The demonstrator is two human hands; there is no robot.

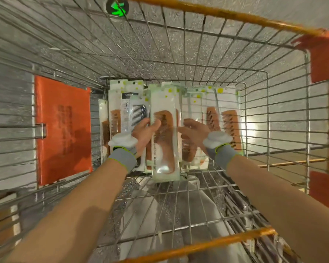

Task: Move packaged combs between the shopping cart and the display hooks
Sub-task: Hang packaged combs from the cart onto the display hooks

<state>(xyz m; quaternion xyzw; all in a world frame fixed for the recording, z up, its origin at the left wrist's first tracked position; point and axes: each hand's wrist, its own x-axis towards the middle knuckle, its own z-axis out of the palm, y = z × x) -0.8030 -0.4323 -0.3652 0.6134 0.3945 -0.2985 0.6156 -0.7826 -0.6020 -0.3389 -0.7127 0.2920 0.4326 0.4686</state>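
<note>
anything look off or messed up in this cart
Nothing looks damaged or spilled. The comb packs lie overlapping and slightly askew at the bottom of the cart. One black comb pack stands out among the brown ones.

The shopping cart (207, 12) is a silver wire grid with orange rails and an orange panel (63, 130). The packaged combs (164, 130) are reddish-brown in clear sleeves dotted yellow-green; one comb (139, 114) is black. The wristbands (123, 158) are grey, edged lime
</note>
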